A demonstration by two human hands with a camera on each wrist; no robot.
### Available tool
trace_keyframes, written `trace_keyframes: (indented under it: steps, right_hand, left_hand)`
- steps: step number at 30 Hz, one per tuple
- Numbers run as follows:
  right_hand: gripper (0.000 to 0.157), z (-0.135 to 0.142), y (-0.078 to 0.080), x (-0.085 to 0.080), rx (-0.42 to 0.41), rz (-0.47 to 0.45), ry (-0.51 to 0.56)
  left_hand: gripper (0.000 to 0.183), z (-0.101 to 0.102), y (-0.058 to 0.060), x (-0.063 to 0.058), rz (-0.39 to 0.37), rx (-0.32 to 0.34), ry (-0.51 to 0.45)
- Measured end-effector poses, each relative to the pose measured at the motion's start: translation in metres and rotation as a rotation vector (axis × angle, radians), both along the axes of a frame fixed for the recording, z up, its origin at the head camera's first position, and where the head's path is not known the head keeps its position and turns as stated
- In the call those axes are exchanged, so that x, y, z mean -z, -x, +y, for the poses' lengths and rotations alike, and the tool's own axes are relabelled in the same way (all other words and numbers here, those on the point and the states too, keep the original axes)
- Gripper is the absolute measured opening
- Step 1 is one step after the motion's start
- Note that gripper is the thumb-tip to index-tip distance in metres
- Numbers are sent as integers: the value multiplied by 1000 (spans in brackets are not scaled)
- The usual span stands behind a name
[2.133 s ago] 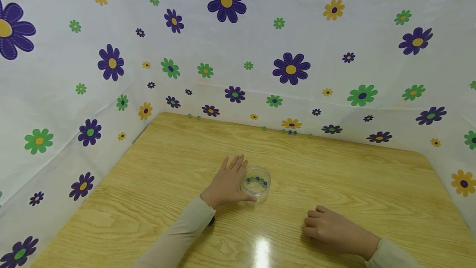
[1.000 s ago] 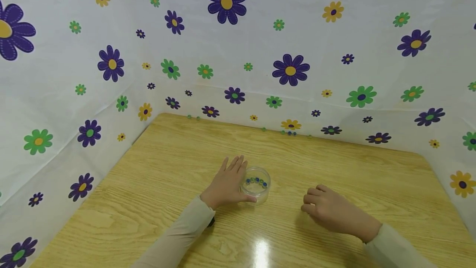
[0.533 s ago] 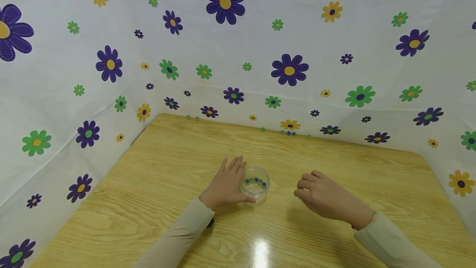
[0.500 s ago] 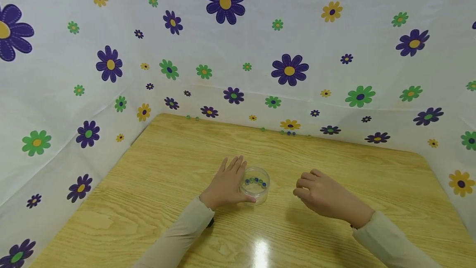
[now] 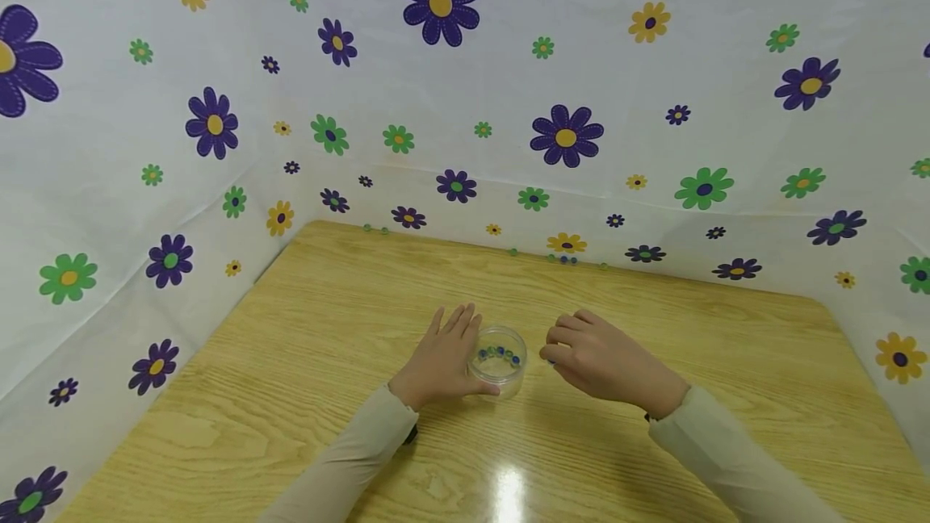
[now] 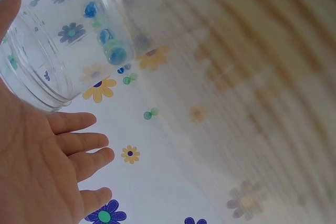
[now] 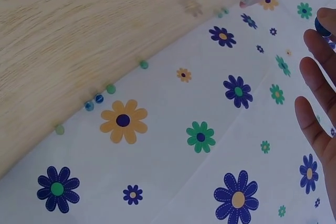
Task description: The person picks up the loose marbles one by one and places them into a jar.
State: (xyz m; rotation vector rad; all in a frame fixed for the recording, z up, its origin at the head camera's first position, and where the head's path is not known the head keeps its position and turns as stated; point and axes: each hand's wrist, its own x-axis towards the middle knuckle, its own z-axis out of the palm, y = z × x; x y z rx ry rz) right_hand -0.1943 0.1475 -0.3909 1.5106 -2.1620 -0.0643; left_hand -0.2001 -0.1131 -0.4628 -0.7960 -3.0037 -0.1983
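A clear round jar [image 5: 512, 385] stands upright on the wooden table, several blue and green glass marbles [image 5: 500, 351] at its bottom. My left hand [image 5: 438, 363] rests against the jar's left side, fingers straight and the thumb along its near side. In the left wrist view, the spread fingers [image 6: 86, 142] lie beside the mouth of the jar [image 6: 50, 95]. Just right of the jar, my right hand [image 5: 606, 357] pinches a blue marble [image 7: 322, 28] between thumb and index finger. Its other fingers are loosely bent in the right wrist view.
Along the table's back edge, against the flowered white cloth [image 5: 501, 87], lie several loose marbles [image 5: 563, 260], green and blue. Two green marbles [image 5: 385, 231] sit near the back left corner. The wooden tabletop [image 5: 327, 321] meets cloth on the left and back.
My right hand has risen from the table at the right and moved left and away from me, close to the jar, with the marble in it. The left hand and jar stay put.
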Motion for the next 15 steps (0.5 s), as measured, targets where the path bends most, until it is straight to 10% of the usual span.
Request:
trace_keyframes:
  steps: [15]
  right_hand:
    - [18, -25, 9, -1, -21, -2, 27]
  left_hand:
    - [110, 0, 0, 1, 10, -2, 4]
